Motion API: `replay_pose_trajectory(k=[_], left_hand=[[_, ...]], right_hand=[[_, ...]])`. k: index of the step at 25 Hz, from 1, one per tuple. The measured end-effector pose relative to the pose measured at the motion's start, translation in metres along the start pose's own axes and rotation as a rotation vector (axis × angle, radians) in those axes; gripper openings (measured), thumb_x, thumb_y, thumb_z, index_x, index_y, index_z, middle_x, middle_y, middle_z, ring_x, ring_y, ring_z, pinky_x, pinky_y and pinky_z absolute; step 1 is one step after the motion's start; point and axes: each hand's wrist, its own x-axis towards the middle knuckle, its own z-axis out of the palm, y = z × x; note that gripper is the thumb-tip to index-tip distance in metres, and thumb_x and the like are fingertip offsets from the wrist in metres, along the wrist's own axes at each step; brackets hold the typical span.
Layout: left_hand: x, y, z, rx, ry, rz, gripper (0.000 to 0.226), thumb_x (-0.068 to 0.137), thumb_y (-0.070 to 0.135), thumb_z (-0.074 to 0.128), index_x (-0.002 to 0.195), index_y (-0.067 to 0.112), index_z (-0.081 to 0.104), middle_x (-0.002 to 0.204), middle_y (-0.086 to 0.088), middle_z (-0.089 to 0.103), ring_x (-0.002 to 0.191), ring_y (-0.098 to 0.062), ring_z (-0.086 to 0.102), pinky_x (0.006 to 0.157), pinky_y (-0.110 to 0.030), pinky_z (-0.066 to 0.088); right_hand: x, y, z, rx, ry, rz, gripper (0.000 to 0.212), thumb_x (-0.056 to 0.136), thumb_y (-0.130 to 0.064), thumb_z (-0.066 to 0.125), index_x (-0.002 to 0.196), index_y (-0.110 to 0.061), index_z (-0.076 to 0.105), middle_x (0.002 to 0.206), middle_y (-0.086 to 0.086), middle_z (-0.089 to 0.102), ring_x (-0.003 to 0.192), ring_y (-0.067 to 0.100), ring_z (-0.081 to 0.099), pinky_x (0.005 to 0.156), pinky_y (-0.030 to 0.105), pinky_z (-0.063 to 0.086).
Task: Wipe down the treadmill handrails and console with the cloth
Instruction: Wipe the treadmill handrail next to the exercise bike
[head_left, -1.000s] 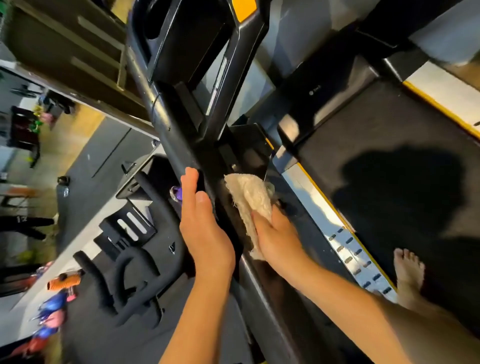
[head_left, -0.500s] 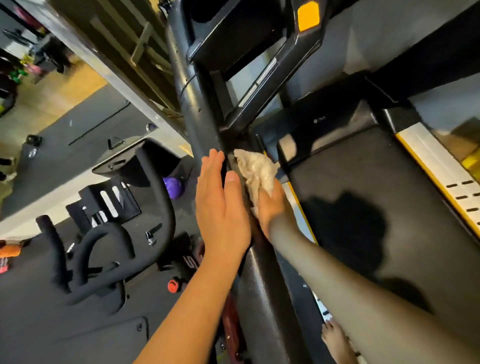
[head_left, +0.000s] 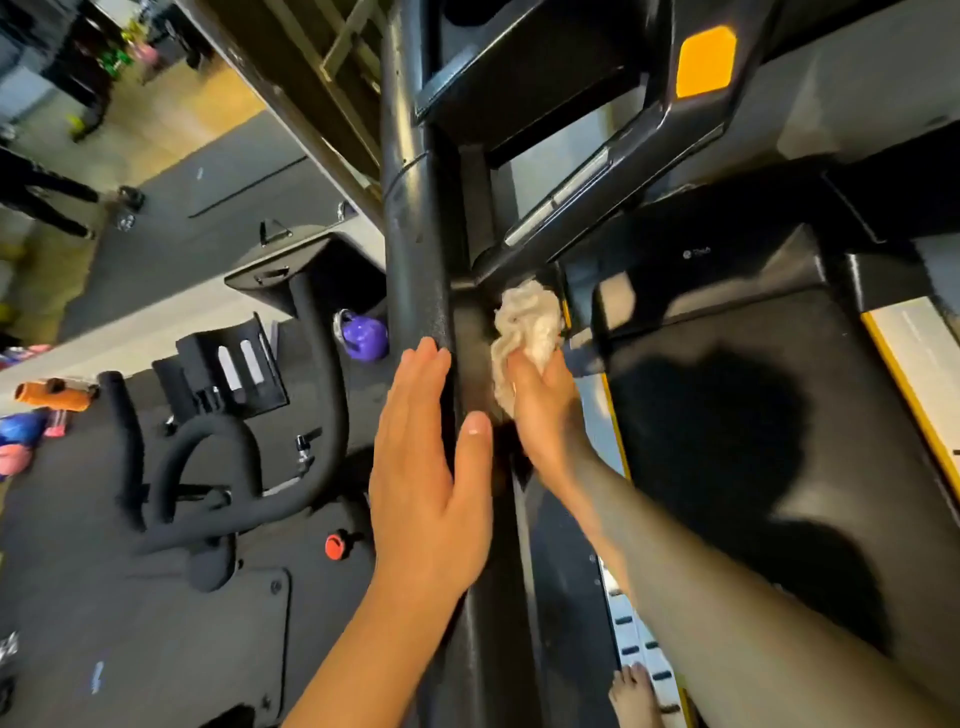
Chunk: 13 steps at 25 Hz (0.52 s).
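The black treadmill handrail (head_left: 415, 218) runs from the bottom centre up to the console (head_left: 540, 78), which carries an orange button (head_left: 706, 62). My left hand (head_left: 431, 478) lies flat against the rail's left side, fingers straight and together, thumb over the top. My right hand (head_left: 545, 410) presses a crumpled cream cloth (head_left: 530, 327) against the rail's right side, just below where the console frame joins it. Part of the cloth is hidden under my fingers.
The treadmill belt (head_left: 753, 415) with yellow-edged side rails (head_left: 914, 343) lies to the right, and my bare foot (head_left: 636, 696) stands on the near side rail. An exercise bike (head_left: 234, 426), a purple kettlebell (head_left: 363, 335) and coloured weights (head_left: 47, 395) stand on the floor at left.
Both hands have slid up the handrail toward the console, the right hand pushing the cloth ahead of it. My view has swung so the rail stands more upright.
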Motion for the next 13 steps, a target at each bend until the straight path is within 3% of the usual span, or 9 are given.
replay_pose_trajectory(k=[2, 4, 6, 9, 11, 13], left_hand=[[0.0, 0.007, 0.001, 0.116, -0.021, 0.013, 0.064, 0.095, 0.047, 0.035, 0.153, 0.021, 0.031, 0.161, 0.012, 0.023, 0.149, 0.0, 0.015, 0.121, -0.031, 0.02], [0.002, 0.011, 0.001, 0.264, -0.059, 0.034, 0.072, 0.095, 0.052, 0.036, 0.156, 0.016, 0.023, 0.164, 0.006, 0.014, 0.151, -0.006, 0.007, 0.123, -0.039, 0.019], [0.003, 0.014, 0.003, 0.416, -0.122, 0.066, 0.082, 0.094, 0.055, 0.038, 0.158, 0.012, 0.011, 0.166, 0.002, 0.0, 0.152, -0.011, -0.004, 0.123, -0.046, 0.014], [0.004, 0.017, 0.002, 0.469, -0.162, 0.085, 0.09, 0.091, 0.055, 0.045, 0.158, 0.011, 0.003, 0.166, 0.002, -0.008, 0.153, -0.015, -0.007, 0.121, -0.05, 0.013], [0.005, 0.017, 0.001, 0.43, -0.153, 0.073, 0.089, 0.09, 0.051, 0.047, 0.158, 0.011, 0.005, 0.166, 0.004, -0.006, 0.153, -0.014, -0.004, 0.124, -0.041, 0.012], [0.005, 0.016, 0.0, 0.434, -0.156, 0.064, 0.087, 0.09, 0.047, 0.049, 0.157, 0.01, 0.009, 0.167, 0.002, -0.002, 0.153, -0.013, -0.002, 0.122, -0.024, 0.007]], right_hand=[[-0.049, 0.002, 0.002, -0.054, -0.137, -0.133, 0.068, 0.089, -0.052, 0.034, 0.151, -0.023, 0.032, 0.153, -0.001, 0.039, 0.141, 0.013, 0.036, 0.115, 0.028, 0.028], [-0.053, 0.004, 0.004, -0.102, -0.208, -0.105, 0.078, 0.085, -0.061, 0.03, 0.154, -0.026, 0.021, 0.158, -0.002, 0.029, 0.144, 0.013, 0.028, 0.12, 0.032, 0.022], [-0.005, -0.002, 0.002, -0.089, -0.192, -0.034, 0.072, 0.087, -0.053, 0.035, 0.153, -0.027, 0.025, 0.154, 0.0, 0.035, 0.141, 0.017, 0.033, 0.118, 0.039, 0.025], [0.063, -0.011, -0.009, -0.135, -0.222, 0.209, 0.052, 0.105, -0.027, 0.027, 0.152, -0.007, 0.021, 0.157, 0.017, 0.025, 0.144, 0.031, 0.023, 0.118, 0.039, 0.018], [0.06, -0.001, -0.007, -0.075, -0.25, 0.22, 0.051, 0.104, -0.032, 0.031, 0.148, -0.007, 0.03, 0.151, 0.019, 0.034, 0.14, 0.035, 0.031, 0.116, 0.044, 0.024], [0.009, 0.023, -0.009, 0.027, -0.183, 0.15, 0.053, 0.094, -0.049, 0.041, 0.14, -0.023, 0.042, 0.137, 0.006, 0.051, 0.128, 0.025, 0.048, 0.108, 0.044, 0.04]])
